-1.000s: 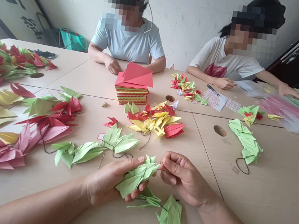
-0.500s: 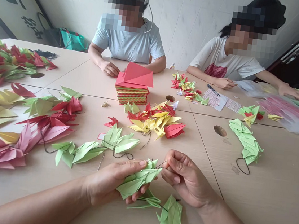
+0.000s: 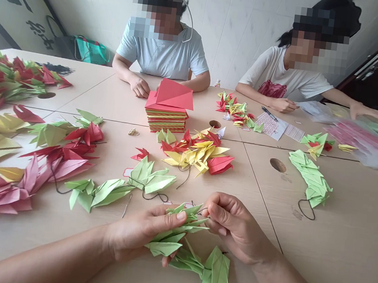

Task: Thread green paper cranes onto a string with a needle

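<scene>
My left hand (image 3: 150,228) is closed round a bunch of green origami cranes (image 3: 168,240), thumb on top and fingertips showing beneath. Just to its right, my right hand (image 3: 230,224) pinches a dark cord (image 3: 204,209) at the upper end of the bunch. Part of the cord is hidden by the fingers. More green cranes (image 3: 216,273) hang or lie on the string below my hands, close to the table. Left of my left hand, a strand of green cranes (image 3: 112,192) with loose black cord lies on the table, and a thin needle-like piece (image 3: 127,205) lies beside it.
Red and yellow cranes (image 3: 201,154) lie ahead, behind them a stack of coloured paper (image 3: 166,119). Coloured folded pieces (image 3: 0,136) cover the left side. A green strand (image 3: 310,179) lies right. Two people sit opposite; one person's hand (image 3: 371,113) reaches over plastic bags (image 3: 364,140).
The green bunch in my left hand has turned and fanned out, its tips now nearer my right fingers. My right hand has shifted slightly. The right co-worker's hand has moved right over the bags.
</scene>
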Demonstrator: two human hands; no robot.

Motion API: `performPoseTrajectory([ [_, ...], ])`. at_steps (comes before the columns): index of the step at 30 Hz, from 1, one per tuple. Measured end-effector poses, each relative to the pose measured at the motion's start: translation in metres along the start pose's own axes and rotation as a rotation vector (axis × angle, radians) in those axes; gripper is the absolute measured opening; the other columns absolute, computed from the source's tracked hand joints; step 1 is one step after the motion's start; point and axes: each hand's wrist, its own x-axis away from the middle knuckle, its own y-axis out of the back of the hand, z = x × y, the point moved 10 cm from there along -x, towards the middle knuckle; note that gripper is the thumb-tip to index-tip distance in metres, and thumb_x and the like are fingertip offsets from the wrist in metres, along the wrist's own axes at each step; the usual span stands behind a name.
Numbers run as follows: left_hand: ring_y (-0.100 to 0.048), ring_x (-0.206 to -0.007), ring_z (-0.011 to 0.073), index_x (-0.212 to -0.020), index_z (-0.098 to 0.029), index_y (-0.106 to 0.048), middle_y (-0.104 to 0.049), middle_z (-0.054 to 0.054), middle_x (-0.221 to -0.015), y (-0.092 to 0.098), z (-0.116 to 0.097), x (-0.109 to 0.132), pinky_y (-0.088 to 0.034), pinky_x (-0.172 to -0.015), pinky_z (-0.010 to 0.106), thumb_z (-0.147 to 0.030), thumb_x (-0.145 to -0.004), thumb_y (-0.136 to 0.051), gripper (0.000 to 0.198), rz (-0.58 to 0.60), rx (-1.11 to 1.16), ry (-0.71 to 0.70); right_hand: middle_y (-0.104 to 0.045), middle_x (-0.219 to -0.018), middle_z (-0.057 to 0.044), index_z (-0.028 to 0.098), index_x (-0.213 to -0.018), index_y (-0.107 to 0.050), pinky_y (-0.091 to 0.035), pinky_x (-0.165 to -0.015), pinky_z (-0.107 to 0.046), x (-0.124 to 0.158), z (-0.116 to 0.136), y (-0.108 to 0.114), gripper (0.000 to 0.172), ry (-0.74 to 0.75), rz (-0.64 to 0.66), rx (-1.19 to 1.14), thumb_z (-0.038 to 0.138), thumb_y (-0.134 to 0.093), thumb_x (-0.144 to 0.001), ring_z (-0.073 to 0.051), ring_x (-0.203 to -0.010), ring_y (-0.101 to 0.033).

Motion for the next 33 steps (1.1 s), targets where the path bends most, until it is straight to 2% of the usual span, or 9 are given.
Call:
performPoseTrajectory([
  [7, -0.052, -0.047, 0.0099, -0.095, -0.015, -0.068, -0.06, 0.001, -0.065, -0.002, 0.003, 0.0, -0.038, -0.052, 0.022, -0.054, -0.081, -0.065, 0.042, 0.034, 0.013, 0.014, -0.035, -0.046, 0.01, 0.017, -0.065, -0.062, -0.017, -0.048, -0.024, -0.001, -0.003, 0.009, 0.031, -0.016, -0.077, -0.061, 0.042, -0.08, -0.073, -0.005, -0.045, -0.023],
  [10, -0.053, -0.047, 0.0103, -0.087, -0.016, -0.067, -0.06, 0.001, -0.066, -0.002, 0.003, 0.0, -0.039, -0.051, 0.023, -0.056, -0.08, -0.065, 0.041, 0.017, 0.019, 0.015, -0.033, -0.045, 0.01, 0.017, -0.065, -0.061, -0.017, -0.047, -0.024, -0.001, -0.001, 0.009, 0.031, 0.003, -0.073, -0.057, 0.041, -0.079, -0.073, -0.005, -0.044, -0.022],
  [15, -0.053, -0.048, 0.0107, -0.077, -0.016, -0.063, -0.06, 0.001, -0.066, -0.001, 0.002, 0.0, -0.04, -0.052, 0.023, -0.057, -0.079, -0.065, 0.041, 0.014, 0.037, 0.003, -0.048, -0.055, 0.006, 0.015, -0.065, -0.063, -0.017, -0.046, -0.023, -0.003, 0.003, 0.01, 0.03, 0.011, -0.072, -0.059, 0.038, -0.081, -0.073, -0.003, -0.044, -0.025],
  [20, -0.051, -0.045, 0.0098, -0.072, -0.015, -0.062, -0.058, 0.002, -0.068, -0.001, 0.001, -0.002, -0.04, -0.049, 0.024, -0.059, -0.078, -0.064, 0.045, 0.019, 0.06, -0.004, -0.046, -0.056, 0.007, 0.016, -0.064, -0.062, -0.021, -0.046, -0.021, -0.003, 0.005, 0.016, 0.03, 0.024, -0.12, -0.125, 0.036, -0.082, -0.071, -0.002, -0.043, -0.025],
  [24, -0.05, -0.044, 0.0102, -0.072, -0.014, -0.062, -0.056, 0.001, -0.061, -0.002, 0.0, -0.003, -0.038, -0.049, 0.023, -0.06, -0.08, -0.061, 0.046, 0.029, 0.046, -0.002, -0.052, -0.064, 0.005, 0.016, -0.064, -0.061, -0.022, -0.045, -0.021, -0.003, 0.003, 0.019, 0.031, 0.01, -0.137, -0.114, 0.037, -0.083, -0.07, -0.001, -0.044, -0.026],
  [27, -0.05, -0.044, 0.01, -0.072, -0.014, -0.061, -0.055, 0.001, -0.058, -0.001, 0.002, -0.003, -0.038, -0.049, 0.023, -0.061, -0.081, -0.059, 0.048, 0.032, 0.033, 0.004, -0.051, -0.065, 0.005, 0.016, -0.063, -0.061, -0.024, -0.045, -0.02, -0.005, -0.001, 0.024, 0.031, -0.001, -0.169, -0.118, 0.037, -0.083, -0.07, -0.002, -0.045, -0.026],
  [30, -0.051, -0.044, 0.0099, -0.074, -0.013, -0.061, -0.057, 0.001, -0.06, 0.0, 0.002, -0.003, -0.039, -0.049, 0.022, -0.06, -0.083, -0.057, 0.047, 0.039, 0.051, -0.013, -0.048, -0.068, 0.005, 0.019, -0.08, -0.067, -0.031, -0.049, -0.019, -0.006, -0.002, 0.032, 0.026, 0.001, -0.231, -0.071, 0.04, -0.079, -0.074, -0.005, -0.05, -0.034],
  [31, -0.052, -0.045, 0.0098, -0.074, -0.013, -0.061, -0.057, 0.002, -0.063, 0.001, 0.002, -0.004, -0.04, -0.048, 0.022, -0.059, -0.083, -0.058, 0.046, 0.037, 0.067, -0.023, -0.051, -0.074, 0.004, 0.022, -0.092, -0.067, -0.034, -0.053, -0.019, -0.005, -0.002, 0.033, 0.029, 0.01, -0.236, -0.041, 0.043, -0.078, -0.075, -0.006, -0.056, -0.039],
  [33, -0.052, -0.047, 0.0094, -0.076, -0.014, -0.061, -0.058, 0.002, -0.069, 0.004, 0.0, -0.004, -0.041, -0.047, 0.021, -0.057, -0.083, -0.059, 0.044, 0.026, 0.097, -0.042, -0.055, -0.093, 0.001, 0.027, -0.114, -0.062, -0.04, -0.063, -0.021, -0.005, -0.001, 0.027, 0.048, 0.027, -0.176, 0.029, 0.048, -0.077, -0.075, -0.009, -0.072, -0.049],
])
